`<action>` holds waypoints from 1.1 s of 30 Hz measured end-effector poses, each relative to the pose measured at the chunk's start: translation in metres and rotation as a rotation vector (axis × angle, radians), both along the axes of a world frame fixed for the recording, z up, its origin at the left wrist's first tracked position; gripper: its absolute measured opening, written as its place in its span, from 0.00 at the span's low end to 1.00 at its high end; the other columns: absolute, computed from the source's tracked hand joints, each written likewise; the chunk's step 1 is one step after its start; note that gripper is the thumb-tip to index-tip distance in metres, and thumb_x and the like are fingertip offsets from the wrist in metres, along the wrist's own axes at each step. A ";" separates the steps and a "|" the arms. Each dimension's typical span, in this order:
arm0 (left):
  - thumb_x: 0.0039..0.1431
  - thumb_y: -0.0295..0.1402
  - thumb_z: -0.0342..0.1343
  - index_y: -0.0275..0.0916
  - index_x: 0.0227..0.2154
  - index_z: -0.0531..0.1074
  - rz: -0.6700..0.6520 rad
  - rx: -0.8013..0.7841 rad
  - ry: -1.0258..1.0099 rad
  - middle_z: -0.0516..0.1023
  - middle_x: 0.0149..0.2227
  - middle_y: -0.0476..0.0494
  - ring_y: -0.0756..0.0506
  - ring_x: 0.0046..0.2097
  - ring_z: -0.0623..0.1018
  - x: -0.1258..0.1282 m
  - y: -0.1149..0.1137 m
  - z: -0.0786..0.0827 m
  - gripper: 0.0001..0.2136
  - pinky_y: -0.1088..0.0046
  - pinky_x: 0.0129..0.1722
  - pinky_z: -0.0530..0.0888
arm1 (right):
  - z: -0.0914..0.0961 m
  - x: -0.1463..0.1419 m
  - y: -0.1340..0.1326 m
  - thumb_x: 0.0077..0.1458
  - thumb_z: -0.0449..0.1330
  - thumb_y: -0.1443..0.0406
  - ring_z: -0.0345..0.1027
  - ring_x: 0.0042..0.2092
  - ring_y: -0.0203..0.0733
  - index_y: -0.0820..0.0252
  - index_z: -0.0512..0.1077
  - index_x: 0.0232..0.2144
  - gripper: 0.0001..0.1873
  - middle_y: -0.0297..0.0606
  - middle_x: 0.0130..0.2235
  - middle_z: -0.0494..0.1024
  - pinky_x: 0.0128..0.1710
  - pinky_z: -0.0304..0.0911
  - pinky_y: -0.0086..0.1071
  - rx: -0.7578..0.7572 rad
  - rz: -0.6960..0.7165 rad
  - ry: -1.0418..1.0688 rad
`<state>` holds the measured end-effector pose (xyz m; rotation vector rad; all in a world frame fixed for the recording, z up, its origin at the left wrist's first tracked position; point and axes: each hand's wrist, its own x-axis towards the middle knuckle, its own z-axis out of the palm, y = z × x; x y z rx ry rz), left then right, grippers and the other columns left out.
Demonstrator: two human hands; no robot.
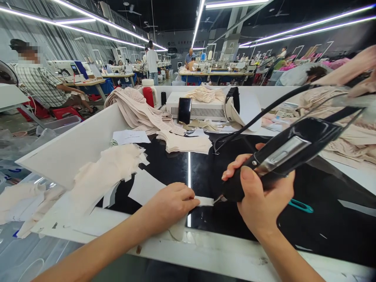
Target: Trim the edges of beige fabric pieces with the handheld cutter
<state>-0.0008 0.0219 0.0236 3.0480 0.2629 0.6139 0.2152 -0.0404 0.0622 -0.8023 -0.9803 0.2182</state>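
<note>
Black worktop [164, 166]: left hand [169, 203] flat, right hand [261, 199] gripping tool [282, 158].

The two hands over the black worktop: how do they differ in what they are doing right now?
The right hand is wrapped around a black corded handheld tool and sits raised, tip angled down; the left hand lies flat, holding nothing in a grip. The left hand presses a small pale fabric strip against the glossy black worktop; the right hand touches only the tool. Both meet at that strip, near the table's front edge.
</note>
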 end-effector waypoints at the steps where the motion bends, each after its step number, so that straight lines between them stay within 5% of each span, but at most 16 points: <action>1: 0.79 0.19 0.55 0.36 0.53 0.80 0.003 0.002 0.003 0.83 0.46 0.41 0.43 0.45 0.82 0.000 0.000 0.000 0.11 0.63 0.51 0.83 | 0.000 0.000 0.000 0.64 0.79 0.57 0.77 0.26 0.37 0.49 0.74 0.54 0.23 0.27 0.35 0.83 0.25 0.77 0.33 -0.001 0.000 0.001; 33: 0.80 0.21 0.56 0.35 0.55 0.81 -0.004 -0.014 -0.089 0.84 0.47 0.43 0.42 0.45 0.82 0.003 0.001 -0.010 0.11 0.64 0.51 0.82 | 0.000 -0.020 0.030 0.65 0.77 0.54 0.76 0.26 0.34 0.50 0.72 0.49 0.20 0.24 0.34 0.82 0.27 0.76 0.31 0.035 0.086 0.030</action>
